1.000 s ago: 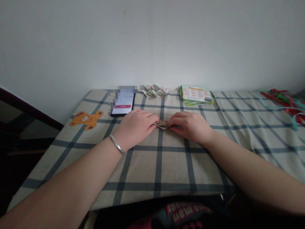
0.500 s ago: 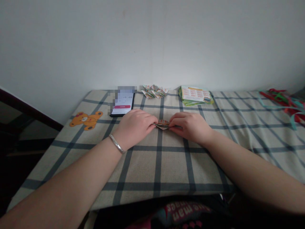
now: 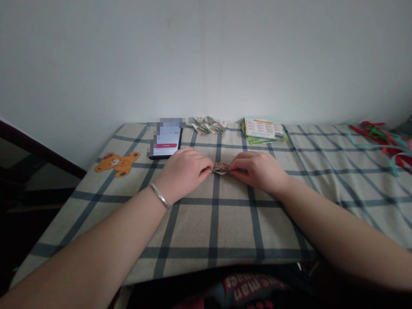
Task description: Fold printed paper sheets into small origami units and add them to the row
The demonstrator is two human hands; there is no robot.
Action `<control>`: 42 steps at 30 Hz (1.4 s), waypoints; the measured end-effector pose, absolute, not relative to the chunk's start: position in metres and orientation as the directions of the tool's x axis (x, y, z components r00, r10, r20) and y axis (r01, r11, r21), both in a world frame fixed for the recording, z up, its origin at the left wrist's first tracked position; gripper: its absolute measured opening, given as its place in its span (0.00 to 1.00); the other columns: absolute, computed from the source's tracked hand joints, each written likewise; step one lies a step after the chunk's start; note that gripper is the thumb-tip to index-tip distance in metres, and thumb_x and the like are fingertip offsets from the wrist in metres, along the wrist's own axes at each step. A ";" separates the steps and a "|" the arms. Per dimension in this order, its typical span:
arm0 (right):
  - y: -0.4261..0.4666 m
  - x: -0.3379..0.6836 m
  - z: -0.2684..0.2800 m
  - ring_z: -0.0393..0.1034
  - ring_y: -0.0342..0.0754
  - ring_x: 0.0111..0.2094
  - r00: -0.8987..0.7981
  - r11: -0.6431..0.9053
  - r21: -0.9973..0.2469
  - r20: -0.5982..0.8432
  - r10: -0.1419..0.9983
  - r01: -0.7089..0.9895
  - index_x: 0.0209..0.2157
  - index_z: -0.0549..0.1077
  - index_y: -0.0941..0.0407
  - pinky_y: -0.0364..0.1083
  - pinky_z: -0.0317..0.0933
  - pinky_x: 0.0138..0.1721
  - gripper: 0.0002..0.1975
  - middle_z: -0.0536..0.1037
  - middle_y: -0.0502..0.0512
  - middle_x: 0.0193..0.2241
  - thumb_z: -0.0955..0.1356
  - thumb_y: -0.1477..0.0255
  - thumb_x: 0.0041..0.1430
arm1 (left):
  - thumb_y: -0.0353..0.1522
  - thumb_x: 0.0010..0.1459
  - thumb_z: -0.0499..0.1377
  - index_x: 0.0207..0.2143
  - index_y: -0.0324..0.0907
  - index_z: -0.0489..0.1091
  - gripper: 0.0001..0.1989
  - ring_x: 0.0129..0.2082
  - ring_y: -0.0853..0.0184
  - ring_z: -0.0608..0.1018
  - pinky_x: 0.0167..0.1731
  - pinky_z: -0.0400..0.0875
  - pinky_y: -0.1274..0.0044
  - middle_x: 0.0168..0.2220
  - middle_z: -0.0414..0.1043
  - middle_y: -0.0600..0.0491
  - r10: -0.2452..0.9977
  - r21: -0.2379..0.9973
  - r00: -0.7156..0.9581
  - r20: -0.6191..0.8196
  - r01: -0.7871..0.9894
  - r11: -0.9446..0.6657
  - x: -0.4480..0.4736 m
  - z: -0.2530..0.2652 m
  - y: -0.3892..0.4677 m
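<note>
A small folded piece of printed paper is pinched between my two hands, just above or on the checked tablecloth. My left hand, with a silver bangle at the wrist, is closed on its left end. On the opposite end, the thumb and fingers of my right hand are pressed together. Several folded paper pieces in similar print sit against the wall beyond my hands. A stack of green and white printed sheets lies to their right.
A phone with a lit screen lies just beyond my left hand. Flat on the cloth at left is an orange bear figure. Red, green and pale blue ribbons are heaped at the far right. The wall borders the table's back.
Both hands keep their hold on the folded paper and have barely moved. The whole view has shifted very slightly.
</note>
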State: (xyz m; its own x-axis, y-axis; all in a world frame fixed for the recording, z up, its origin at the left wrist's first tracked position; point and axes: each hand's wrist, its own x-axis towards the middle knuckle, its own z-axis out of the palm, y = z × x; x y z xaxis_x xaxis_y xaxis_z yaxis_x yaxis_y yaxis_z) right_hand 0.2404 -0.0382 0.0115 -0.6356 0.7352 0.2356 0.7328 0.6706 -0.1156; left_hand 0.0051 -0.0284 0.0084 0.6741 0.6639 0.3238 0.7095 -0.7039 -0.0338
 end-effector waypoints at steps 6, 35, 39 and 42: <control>-0.037 0.244 0.021 0.73 0.47 0.36 -0.550 0.572 -0.006 0.268 0.791 0.820 0.36 0.77 0.52 0.43 0.53 0.29 0.08 0.79 0.50 0.35 0.65 0.68 0.62 | 0.34 0.59 0.59 0.52 0.43 0.65 0.18 0.40 0.59 0.77 0.41 0.70 0.68 0.43 0.76 0.51 0.766 0.086 0.545 0.342 0.793 -0.603 0.006 0.006 -0.032; 0.049 0.232 0.011 0.71 0.57 0.44 -0.185 0.244 -0.077 0.450 0.874 0.967 0.51 0.73 0.53 0.51 0.61 0.45 0.20 0.81 0.55 0.41 0.66 0.69 0.56 | 0.34 0.62 0.56 0.47 0.41 0.71 0.13 0.51 0.58 0.70 0.53 0.67 0.65 0.49 0.72 0.50 0.738 0.071 0.625 0.254 0.749 -0.659 0.008 0.005 -0.032; 0.046 0.252 0.018 0.70 0.53 0.42 -0.247 0.394 -0.150 0.568 0.785 0.907 0.46 0.76 0.54 0.50 0.58 0.48 0.15 0.79 0.55 0.40 0.65 0.69 0.57 | 0.34 0.62 0.56 0.48 0.41 0.70 0.13 0.51 0.58 0.70 0.53 0.67 0.65 0.50 0.71 0.50 0.741 0.073 0.622 0.254 0.751 -0.656 0.008 0.004 -0.032; 0.041 0.273 0.017 0.70 0.53 0.42 -0.222 0.389 -0.186 0.572 0.789 0.902 0.45 0.76 0.55 0.51 0.58 0.49 0.15 0.79 0.57 0.41 0.66 0.68 0.57 | 0.34 0.62 0.56 0.48 0.42 0.70 0.13 0.51 0.59 0.70 0.53 0.67 0.65 0.49 0.71 0.50 0.735 0.081 0.631 0.249 0.742 -0.665 0.008 0.004 -0.031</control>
